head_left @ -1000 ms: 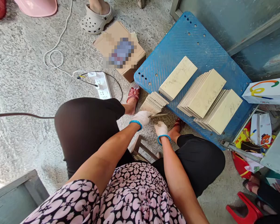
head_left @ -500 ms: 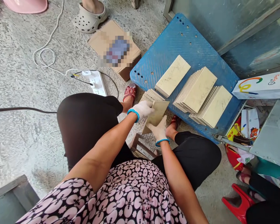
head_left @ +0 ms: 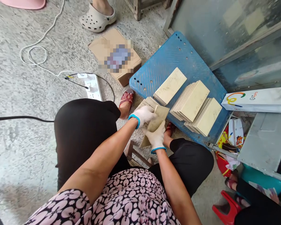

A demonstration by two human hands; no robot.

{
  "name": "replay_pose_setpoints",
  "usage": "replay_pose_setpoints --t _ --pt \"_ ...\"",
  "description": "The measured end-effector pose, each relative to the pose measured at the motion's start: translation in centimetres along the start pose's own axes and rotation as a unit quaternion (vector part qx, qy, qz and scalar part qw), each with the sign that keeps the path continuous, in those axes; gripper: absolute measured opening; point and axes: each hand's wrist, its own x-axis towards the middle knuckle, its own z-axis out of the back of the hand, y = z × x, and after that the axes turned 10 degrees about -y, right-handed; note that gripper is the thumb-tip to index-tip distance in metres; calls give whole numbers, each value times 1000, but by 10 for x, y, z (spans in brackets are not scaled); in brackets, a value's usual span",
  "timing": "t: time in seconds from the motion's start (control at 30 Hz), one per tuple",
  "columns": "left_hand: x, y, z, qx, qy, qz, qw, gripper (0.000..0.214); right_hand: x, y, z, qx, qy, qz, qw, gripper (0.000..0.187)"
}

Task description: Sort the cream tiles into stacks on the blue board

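Note:
Both of my hands wear white gloves with blue cuffs. My left hand (head_left: pixel 144 115) grips the upper left edge of a thin beige tile (head_left: pixel 159 116). My right hand (head_left: pixel 155 136) holds the same tile from below, at its lower end. The tile is tilted, lifted between my knees. Just behind it a small fanned stack of like tiles (head_left: pixel 147 102) leans at the edge of a blue pallet (head_left: pixel 178 56). On the pallet lie three more stacks: a flat one (head_left: pixel 170 86), a fanned middle one (head_left: pixel 192 100) and a fanned right one (head_left: pixel 207 116).
A cardboard box (head_left: pixel 115 56) lies on the concrete floor left of the pallet. A white power strip (head_left: pixel 91 87) with cables sits by my left knee. Another person's foot in a grey clog (head_left: pixel 96 18) stands at the top. A metal frame (head_left: pixel 264 140) and a red stool (head_left: pixel 227 207) are at right.
One second ago my hands were low by the small stack, with a tile seen edge-on. Since then both hands have lifted that tile and turned its face up; the view has shifted.

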Motion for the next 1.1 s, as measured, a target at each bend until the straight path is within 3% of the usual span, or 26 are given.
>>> replay_pose_setpoints --t 0.07,0.1,0.13,0.2,0.27,0.33,0.47,0.57,0.67,0.8,1.1 --pt "1 -5 1 -60 74 11 995 13 1 6 4 0 -9 -7 1000 121" --pt "4 -7 2 -104 74 15 992 19 3 10 7 0 -14 -9 1000 121" --pt "7 -7 4 -145 40 15 989 26 6 15 11 -1 -20 -10 1000 122" --pt "17 -6 10 -155 -87 9 984 36 18 29 21 -3 -34 -9 999 123" --pt "26 0 16 -64 -195 11 979 42 39 48 32 -3 -49 -2 999 125" --pt "32 9 20 40 -230 36 972 49 69 70 41 5 -62 14 998 124" --pt "37 25 17 114 -188 61 974 57 143 105 49 19 -83 -5 996 120" --pt "40 30 11 139 -170 22 975 57 192 116 44 11 -108 -35 993 116" --pt "42 28 6 146 -139 0 979 60 228 120 34 1 -107 -45 993 99" --pt "44 24 4 147 -125 28 981 62 257 126 21 -28 -88 -28 995 74" --pt "48 33 -2 141 -137 27 980 61 278 139 1 -60 -80 -13 995 77"
